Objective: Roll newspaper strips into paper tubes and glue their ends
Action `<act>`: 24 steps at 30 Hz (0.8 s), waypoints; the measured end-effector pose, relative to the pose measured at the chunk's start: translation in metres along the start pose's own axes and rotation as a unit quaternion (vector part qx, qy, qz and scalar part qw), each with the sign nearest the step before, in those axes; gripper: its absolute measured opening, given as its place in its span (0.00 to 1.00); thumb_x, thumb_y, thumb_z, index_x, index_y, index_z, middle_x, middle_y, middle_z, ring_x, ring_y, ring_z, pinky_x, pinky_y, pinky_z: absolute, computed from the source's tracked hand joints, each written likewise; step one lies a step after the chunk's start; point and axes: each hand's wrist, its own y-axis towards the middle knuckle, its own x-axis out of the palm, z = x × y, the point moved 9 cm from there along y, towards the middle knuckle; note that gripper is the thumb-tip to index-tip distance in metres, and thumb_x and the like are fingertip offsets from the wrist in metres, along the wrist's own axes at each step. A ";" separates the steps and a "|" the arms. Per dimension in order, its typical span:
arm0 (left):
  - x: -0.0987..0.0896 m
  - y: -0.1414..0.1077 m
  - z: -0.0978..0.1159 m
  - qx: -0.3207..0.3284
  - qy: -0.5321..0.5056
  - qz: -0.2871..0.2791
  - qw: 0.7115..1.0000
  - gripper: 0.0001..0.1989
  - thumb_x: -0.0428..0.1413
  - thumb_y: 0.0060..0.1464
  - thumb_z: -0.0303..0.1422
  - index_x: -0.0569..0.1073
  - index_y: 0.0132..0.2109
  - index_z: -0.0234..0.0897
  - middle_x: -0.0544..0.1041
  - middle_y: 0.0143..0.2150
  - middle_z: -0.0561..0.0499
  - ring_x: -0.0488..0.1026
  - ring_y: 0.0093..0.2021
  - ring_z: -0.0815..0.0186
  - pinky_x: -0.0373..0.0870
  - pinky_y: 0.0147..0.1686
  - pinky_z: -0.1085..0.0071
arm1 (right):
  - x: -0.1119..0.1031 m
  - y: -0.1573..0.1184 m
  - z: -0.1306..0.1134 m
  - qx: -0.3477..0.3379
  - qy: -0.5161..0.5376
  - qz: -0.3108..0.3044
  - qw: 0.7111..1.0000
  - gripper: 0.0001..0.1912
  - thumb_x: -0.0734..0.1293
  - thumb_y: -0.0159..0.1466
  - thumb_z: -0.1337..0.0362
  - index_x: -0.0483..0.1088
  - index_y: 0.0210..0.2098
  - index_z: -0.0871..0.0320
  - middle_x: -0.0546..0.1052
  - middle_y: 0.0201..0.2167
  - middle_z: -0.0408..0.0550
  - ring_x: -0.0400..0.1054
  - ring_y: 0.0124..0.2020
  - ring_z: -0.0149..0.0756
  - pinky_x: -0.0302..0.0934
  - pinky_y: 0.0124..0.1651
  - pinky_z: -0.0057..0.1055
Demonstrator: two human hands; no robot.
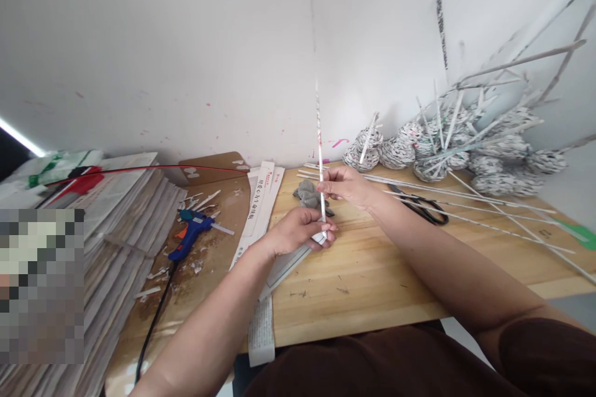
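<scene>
A thin rolled paper stick (319, 136) stands nearly upright over the wooden table (354, 298). Its lower end is pinched between the thumb and fingers of my left hand (307, 229). Higher up, my right hand (342, 186) closes its fingertips on the same stick. A flat paper strip (285, 270) slants down from beneath my left hand. Behind the hands lies a crumpled grey cloth-like thing (307, 194), partly covered by them.
Stacked paper (125, 242) fills the left side, beside a blue glue gun (190, 239) with a black cord. Black scissors (426, 208) and several paper sticks (493, 201) lie right. Woven paper pieces (398, 146) line the wall. Paper strips (261, 198) lie left of centre.
</scene>
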 end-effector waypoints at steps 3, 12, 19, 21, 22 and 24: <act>-0.001 0.001 -0.001 0.004 -0.012 0.000 1.000 0.19 0.60 0.52 0.45 0.75 0.41 0.32 0.77 0.37 0.44 0.74 0.34 0.66 0.69 0.31 0.72 | 0.006 -0.002 -0.002 0.003 -0.004 -0.030 1.000 0.17 0.72 0.58 0.53 0.74 0.35 0.62 0.71 0.22 0.42 0.61 0.21 0.25 0.50 0.21 0.23; -0.005 0.001 0.000 0.024 -0.004 -0.008 1.000 0.18 0.59 0.52 0.45 0.76 0.40 0.34 0.77 0.36 0.46 0.73 0.34 0.66 0.70 0.32 0.71 | 0.008 -0.002 0.001 0.010 -0.059 -0.040 0.997 0.17 0.73 0.55 0.52 0.74 0.32 0.61 0.72 0.21 0.41 0.62 0.21 0.26 0.56 0.24 0.24; -0.006 0.001 0.001 0.016 -0.007 -0.004 1.000 0.17 0.59 0.53 0.43 0.75 0.42 0.34 0.77 0.38 0.45 0.74 0.37 0.63 0.70 0.32 0.71 | 0.005 0.000 0.003 0.013 -0.036 -0.024 0.999 0.17 0.75 0.53 0.54 0.71 0.26 0.62 0.71 0.20 0.40 0.62 0.21 0.25 0.54 0.24 0.24; -0.007 0.001 0.001 0.012 -0.004 -0.001 1.000 0.16 0.59 0.53 0.43 0.75 0.42 0.34 0.77 0.38 0.45 0.74 0.37 0.63 0.70 0.32 0.70 | 0.002 -0.001 0.000 0.009 -0.028 -0.006 1.000 0.17 0.75 0.53 0.53 0.71 0.28 0.62 0.70 0.20 0.39 0.61 0.21 0.24 0.53 0.23 0.23; -0.007 0.001 0.000 0.008 -0.002 0.003 1.000 0.17 0.59 0.52 0.43 0.76 0.42 0.34 0.77 0.37 0.45 0.74 0.37 0.63 0.70 0.33 0.70 | 0.005 -0.002 0.000 0.017 -0.030 -0.026 0.999 0.18 0.73 0.55 0.53 0.73 0.32 0.62 0.71 0.21 0.40 0.61 0.21 0.24 0.52 0.23 0.23; -0.009 0.001 -0.001 0.002 0.004 0.010 1.000 0.17 0.59 0.52 0.44 0.76 0.42 0.34 0.77 0.38 0.45 0.74 0.37 0.62 0.71 0.33 0.69 | 0.016 -0.004 0.003 0.039 -0.039 -0.091 0.994 0.20 0.70 0.59 0.51 0.75 0.40 0.63 0.73 0.24 0.43 0.61 0.21 0.25 0.52 0.22 0.23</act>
